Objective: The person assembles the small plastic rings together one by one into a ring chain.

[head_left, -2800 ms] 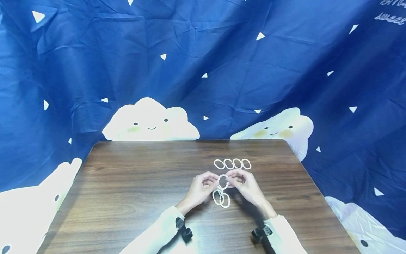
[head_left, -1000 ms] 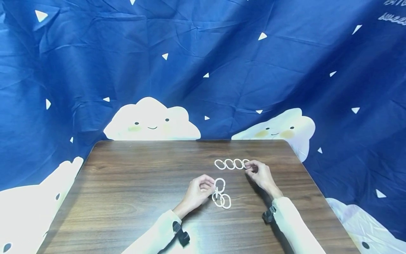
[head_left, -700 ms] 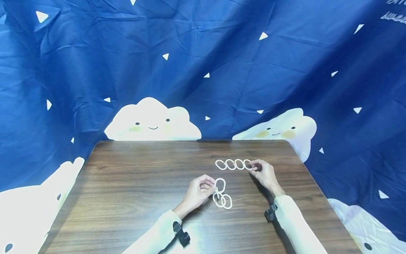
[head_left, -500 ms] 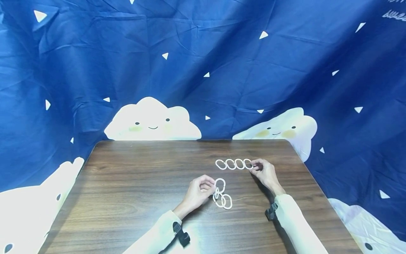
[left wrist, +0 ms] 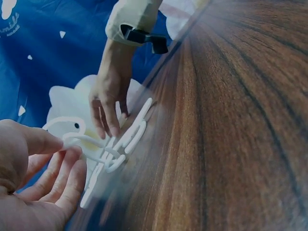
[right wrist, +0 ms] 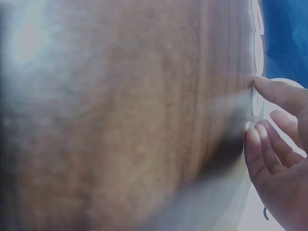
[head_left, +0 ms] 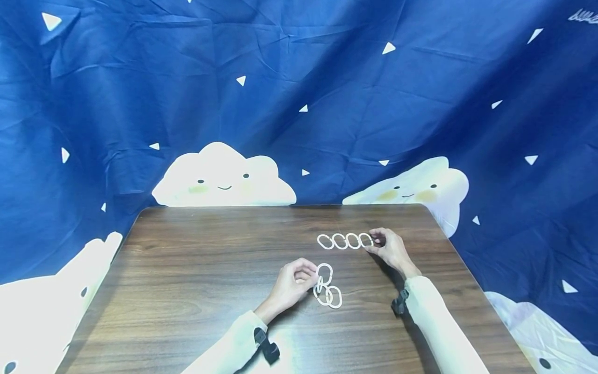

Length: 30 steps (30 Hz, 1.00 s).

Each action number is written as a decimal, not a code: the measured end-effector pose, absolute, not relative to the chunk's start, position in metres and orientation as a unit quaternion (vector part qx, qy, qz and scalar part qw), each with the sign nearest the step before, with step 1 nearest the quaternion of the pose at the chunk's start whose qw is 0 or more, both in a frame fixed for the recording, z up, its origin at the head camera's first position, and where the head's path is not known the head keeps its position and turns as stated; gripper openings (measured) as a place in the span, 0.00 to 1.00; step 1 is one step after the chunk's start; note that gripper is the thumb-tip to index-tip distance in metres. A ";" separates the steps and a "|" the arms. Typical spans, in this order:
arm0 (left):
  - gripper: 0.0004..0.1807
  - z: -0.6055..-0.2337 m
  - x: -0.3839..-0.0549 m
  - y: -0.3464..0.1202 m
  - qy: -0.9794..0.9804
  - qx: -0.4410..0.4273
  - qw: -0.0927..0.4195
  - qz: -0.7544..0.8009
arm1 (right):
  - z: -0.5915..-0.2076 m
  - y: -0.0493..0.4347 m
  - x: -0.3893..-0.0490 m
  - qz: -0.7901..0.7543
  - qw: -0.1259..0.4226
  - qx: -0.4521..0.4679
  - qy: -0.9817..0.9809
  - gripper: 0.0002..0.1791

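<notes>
My left hand (head_left: pixel 291 283) pinches the upper link of a short chain of white oval links (head_left: pixel 331 274) between thumb and fingertips. Below it the other links (head_left: pixel 341 298) lie joined and overlapping near the table top. In the left wrist view, the pinched link (left wrist: pixel 79 124) rises tilted off the others. Farther back on the table, several separate-looking white links stand in a row (head_left: pixel 320 239). At the row's right end, my right hand (head_left: pixel 390 249) has thumb and fingers spread about the last link (head_left: pixel 359 240), the thumb touching or very near its edge.
A brown wood-grain table (head_left: pixel 196 270) spreads under both hands. Behind it hangs a blue curtain (head_left: pixel 327 78) printed with white clouds and triangles. Each wrist carries a black strapped camera (head_left: pixel 267 345).
My right hand has left the chain and reached the row's right end, where its thumb and fingers have spread wider. The last link shifted slightly right. My left hand has kept its pinch, nearly still.
</notes>
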<state>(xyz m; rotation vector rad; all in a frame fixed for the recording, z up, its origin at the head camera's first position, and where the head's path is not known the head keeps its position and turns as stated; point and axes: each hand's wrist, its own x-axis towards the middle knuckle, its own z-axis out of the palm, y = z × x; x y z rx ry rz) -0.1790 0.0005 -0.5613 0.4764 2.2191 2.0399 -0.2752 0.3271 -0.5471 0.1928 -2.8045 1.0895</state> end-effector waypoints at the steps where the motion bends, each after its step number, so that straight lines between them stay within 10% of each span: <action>1: 0.09 -0.561 -0.179 0.001 0.727 0.156 0.046 0.667 | -0.546 0.327 -0.276 0.357 0.060 0.067 -0.930 0.28; 30: 0.09 -0.557 -0.181 0.002 0.727 0.159 0.058 0.665 | -0.545 0.329 -0.274 0.320 0.031 0.040 -0.946 0.29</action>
